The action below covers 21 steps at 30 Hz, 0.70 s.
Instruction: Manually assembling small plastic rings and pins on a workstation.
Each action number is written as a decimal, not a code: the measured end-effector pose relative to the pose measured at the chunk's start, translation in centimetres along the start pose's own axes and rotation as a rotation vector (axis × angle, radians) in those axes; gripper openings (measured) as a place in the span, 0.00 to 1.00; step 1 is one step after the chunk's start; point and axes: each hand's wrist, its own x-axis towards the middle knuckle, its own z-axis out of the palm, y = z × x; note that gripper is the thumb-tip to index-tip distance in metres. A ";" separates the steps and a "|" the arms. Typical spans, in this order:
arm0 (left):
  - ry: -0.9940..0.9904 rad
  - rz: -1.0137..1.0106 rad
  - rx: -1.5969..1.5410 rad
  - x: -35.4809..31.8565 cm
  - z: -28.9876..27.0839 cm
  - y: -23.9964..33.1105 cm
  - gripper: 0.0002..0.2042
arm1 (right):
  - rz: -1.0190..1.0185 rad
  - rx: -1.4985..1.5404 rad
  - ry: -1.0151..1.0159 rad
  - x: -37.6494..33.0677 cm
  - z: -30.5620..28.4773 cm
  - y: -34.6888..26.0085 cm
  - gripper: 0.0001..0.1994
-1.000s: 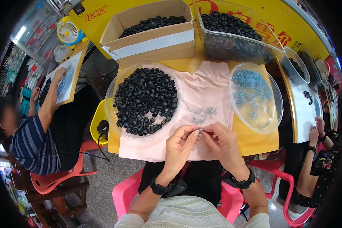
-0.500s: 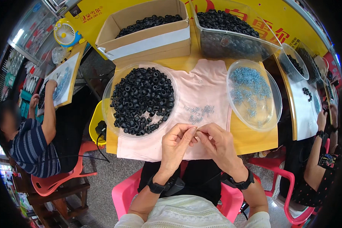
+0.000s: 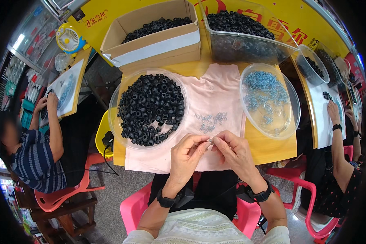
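Clearly, plenty of loose stock lies on the yellow surface. A pink cloth covers its middle and hangs over the near edge. Along the far edge, a cardboard box at left and a clear bin at right both hold black parts in bulk. Toward the left edge, a round tub, partly on the cloth, is mostly covered by black parts, with a bare patch at its near right. By the right edge, an oval dish keeps blue bits in its far half, its near end nearly bare. Left hand and right hand, above the cloth's near edge, pinch one tiny pale piece between their fingertips; a scatter of small bits lies just beyond. No separate lot of finished work can be told apart, so progress looks partial at most. Fingertips hide most of the pinched piece, its form is too small to read, and the bin's far side is cut off.
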 end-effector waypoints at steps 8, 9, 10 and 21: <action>0.016 0.105 0.059 0.2 0.0 0.3 0.10 | 0.004 0.091 0.001 0.0 0.4 0.6 0.10; 0.017 0.106 0.060 0.1 -0.1 0.1 0.10 | -0.008 0.084 0.009 0.0 0.5 0.6 0.10; 0.032 0.060 -0.021 0.1 -0.1 -0.2 0.09 | -0.009 0.085 0.008 -0.1 0.6 0.6 0.10; 0.087 0.027 -0.064 0.1 -0.1 -0.1 0.08 | -0.020 0.056 0.035 0.1 0.6 0.4 0.08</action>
